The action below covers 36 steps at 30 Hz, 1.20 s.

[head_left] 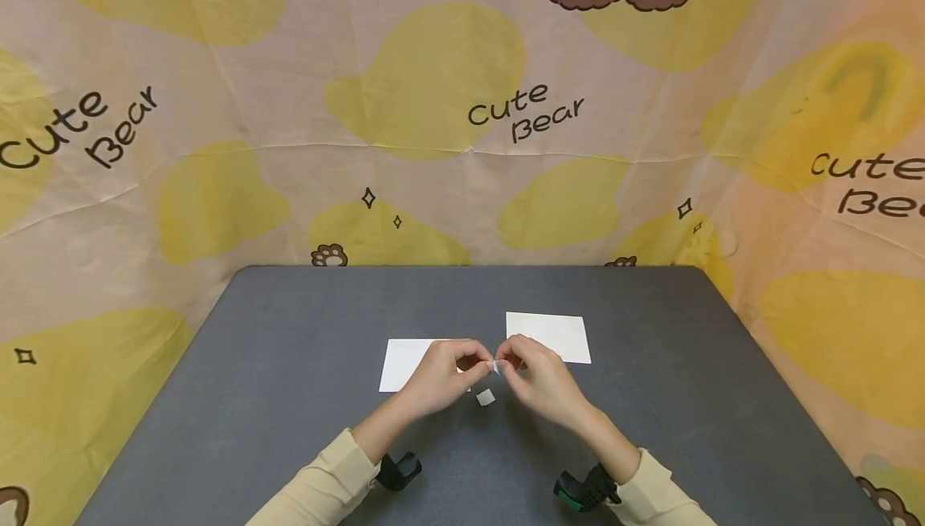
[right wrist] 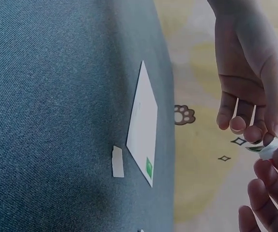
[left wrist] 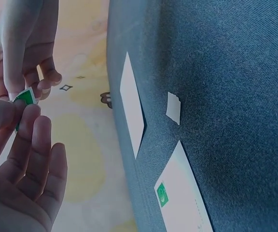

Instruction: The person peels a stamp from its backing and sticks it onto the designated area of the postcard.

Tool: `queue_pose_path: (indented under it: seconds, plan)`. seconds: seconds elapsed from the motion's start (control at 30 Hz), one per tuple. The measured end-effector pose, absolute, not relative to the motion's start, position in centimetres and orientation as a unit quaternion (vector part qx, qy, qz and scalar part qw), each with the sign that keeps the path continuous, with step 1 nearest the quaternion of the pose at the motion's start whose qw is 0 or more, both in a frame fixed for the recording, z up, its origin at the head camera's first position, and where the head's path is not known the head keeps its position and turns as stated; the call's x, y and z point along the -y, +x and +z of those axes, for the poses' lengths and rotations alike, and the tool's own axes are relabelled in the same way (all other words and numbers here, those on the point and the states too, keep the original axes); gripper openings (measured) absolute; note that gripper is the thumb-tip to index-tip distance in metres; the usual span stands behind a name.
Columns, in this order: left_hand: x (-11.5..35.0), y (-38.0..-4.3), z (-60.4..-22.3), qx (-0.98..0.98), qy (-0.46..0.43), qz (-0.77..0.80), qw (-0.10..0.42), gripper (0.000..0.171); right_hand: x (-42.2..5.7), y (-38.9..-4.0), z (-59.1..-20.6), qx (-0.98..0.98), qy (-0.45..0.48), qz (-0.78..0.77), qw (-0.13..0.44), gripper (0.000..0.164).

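Note:
Both hands meet above the table around a small green stamp with white edges [left wrist: 26,96]. My left hand [head_left: 444,373] pinches it between thumb and index finger. From the other side, my right hand [head_left: 545,385] also pinches it at the fingertips. In the right wrist view, a pale strip [right wrist: 269,151] shows between the two hands; whether it is backing paper I cannot tell. A white card [head_left: 405,361] lies partly behind the left hand, with a green stamp [left wrist: 162,194] at one corner. Behind the right hand lies another white card [head_left: 560,337].
A small white paper scrap [head_left: 486,397] with an uneven edge lies on the dark grey table [head_left: 289,430] below the hands. A patterned cloth [head_left: 433,108] hangs behind the table. Each wrist carries a black camera mount [head_left: 399,471].

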State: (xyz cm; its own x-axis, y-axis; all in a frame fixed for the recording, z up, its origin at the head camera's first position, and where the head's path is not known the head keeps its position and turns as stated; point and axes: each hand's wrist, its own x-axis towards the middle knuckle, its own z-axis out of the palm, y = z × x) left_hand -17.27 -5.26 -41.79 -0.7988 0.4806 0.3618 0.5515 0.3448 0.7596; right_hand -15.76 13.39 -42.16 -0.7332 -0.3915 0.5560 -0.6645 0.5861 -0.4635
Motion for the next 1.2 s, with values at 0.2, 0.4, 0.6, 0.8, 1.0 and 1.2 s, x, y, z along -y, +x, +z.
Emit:
queue_pose_path:
  seconds: [0.2, 0.4, 0.6, 0.8, 1.0, 1.2]
  plan:
    - [5.3, -17.1, -41.8, 0.819, -0.322, -0.474, 0.041, 0.007, -13.4, -15.7, -42.2, 0.871, 0.299, 0.335, 0.201, 0.014]
    - [5.5, -17.1, -41.9, 0.820, -0.323, -0.472, 0.035, 0.007, -13.6, -15.7, -42.5, 0.869, 0.297, 0.338, 0.206, 0.016]
    - [5.8, -17.0, -41.9, 0.828, -0.315, -0.462, 0.033, 0.007, -14.0, -15.8, -42.6, 0.870, 0.285, 0.342, 0.212, 0.015]
    - [6.1, -16.9, -42.0, 0.833, -0.308, -0.458, 0.024, 0.008, -14.4, -15.9, -42.9, 0.875, 0.266, 0.344, 0.213, 0.017]
    - [6.4, -17.0, -42.2, 0.834, -0.307, -0.457, 0.023, 0.007, -14.9, -16.1, -43.0, 0.879, 0.233, 0.357, 0.214, 0.018]
    - [6.5, -17.1, -42.4, 0.834, -0.308, -0.456, 0.027, 0.008, -15.6, -16.3, -43.5, 0.888, 0.216, 0.348, 0.207, 0.016]
